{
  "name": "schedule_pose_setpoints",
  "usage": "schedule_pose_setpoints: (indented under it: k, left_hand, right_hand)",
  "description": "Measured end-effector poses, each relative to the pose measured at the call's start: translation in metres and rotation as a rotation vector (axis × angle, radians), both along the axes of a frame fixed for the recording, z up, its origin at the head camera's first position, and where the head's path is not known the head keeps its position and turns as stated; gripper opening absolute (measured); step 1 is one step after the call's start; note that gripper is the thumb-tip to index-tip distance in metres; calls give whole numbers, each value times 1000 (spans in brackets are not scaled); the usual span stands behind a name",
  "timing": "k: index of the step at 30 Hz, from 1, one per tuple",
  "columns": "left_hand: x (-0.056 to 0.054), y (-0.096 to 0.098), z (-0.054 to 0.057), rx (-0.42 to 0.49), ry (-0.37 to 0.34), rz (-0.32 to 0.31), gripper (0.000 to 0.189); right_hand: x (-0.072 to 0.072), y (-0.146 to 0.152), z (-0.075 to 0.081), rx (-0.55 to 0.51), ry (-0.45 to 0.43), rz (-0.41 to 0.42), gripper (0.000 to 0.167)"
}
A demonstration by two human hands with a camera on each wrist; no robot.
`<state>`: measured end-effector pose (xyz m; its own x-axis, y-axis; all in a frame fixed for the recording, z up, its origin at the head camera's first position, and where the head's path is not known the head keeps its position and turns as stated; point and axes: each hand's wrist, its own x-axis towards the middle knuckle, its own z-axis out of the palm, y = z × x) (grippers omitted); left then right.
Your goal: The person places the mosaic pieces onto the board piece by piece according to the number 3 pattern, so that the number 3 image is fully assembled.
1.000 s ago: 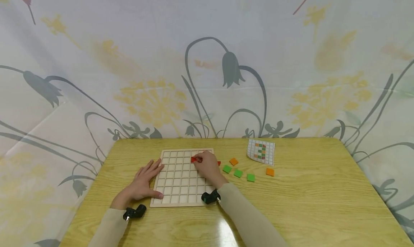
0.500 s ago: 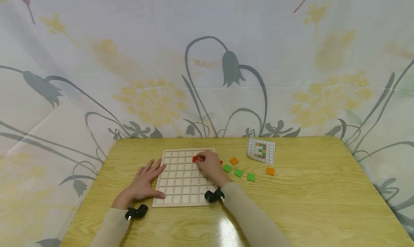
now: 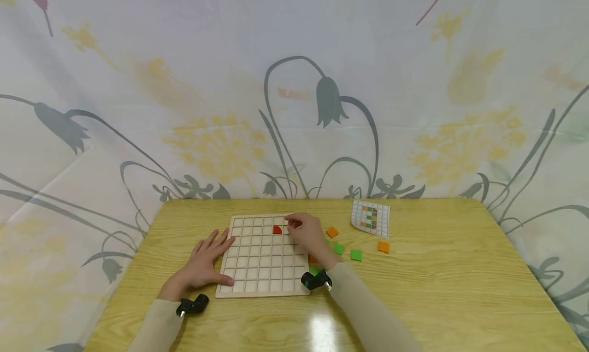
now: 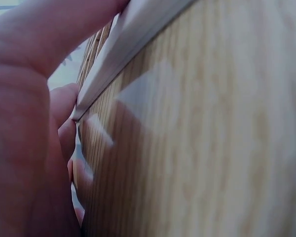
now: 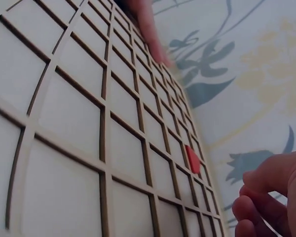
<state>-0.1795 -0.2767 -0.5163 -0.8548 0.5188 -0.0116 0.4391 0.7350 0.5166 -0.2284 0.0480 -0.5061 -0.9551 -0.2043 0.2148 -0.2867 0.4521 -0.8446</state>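
The pale board [image 3: 259,262] lies flat and is divided into square cells. The red tile [image 3: 277,229], rounded on one side, sits inside a cell near the far edge.

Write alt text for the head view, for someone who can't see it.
A person's left hand touches the left edge of a grid board while the right hand is over its upper right, beside a red tile in one cell. Green tiles, orange tiles and a patterned card lie to the right on a table, before a floral backdrop.
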Motion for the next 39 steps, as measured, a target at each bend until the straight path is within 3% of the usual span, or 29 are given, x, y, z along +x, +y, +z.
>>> schedule_pose_setpoints:
  k: [7,15,29,39]
  left_hand:
    - [1,0,2,2,-9,-5,112]
    - [2,0,1,-9,-3,-5,112]
    - [1,0,1,3,-9,1,111]
    - [1,-1,-2,3,-9,1,111]
  right_hand:
    - [9,22,7,-9,50,-2,23]
    - [22,45,11,16,15,-29,23]
    - [36,72,4,220,85,-43,11]
    - [41,77,-2,250,49,-52,11]
